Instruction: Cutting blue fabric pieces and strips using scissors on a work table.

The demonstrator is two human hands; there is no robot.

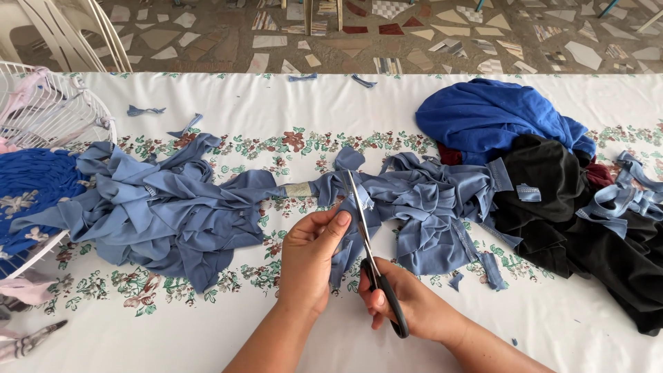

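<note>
While the left hand (309,257) is pinching a light-blue fabric strip (345,238) between thumb and fingers, the right hand (407,304) is gripping black-handled scissors (369,259), blades pointing away, against the strip above the table (414,110), between two fabric piles.

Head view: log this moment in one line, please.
left hand: holds blue-grey fabric strip | right hand: black-handled scissors, cutting strip

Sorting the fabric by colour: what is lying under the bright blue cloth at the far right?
The bright blue cloth lies on a black cloth, with a dark red bit showing at its edge. Whatever else lies beneath is covered.
</note>
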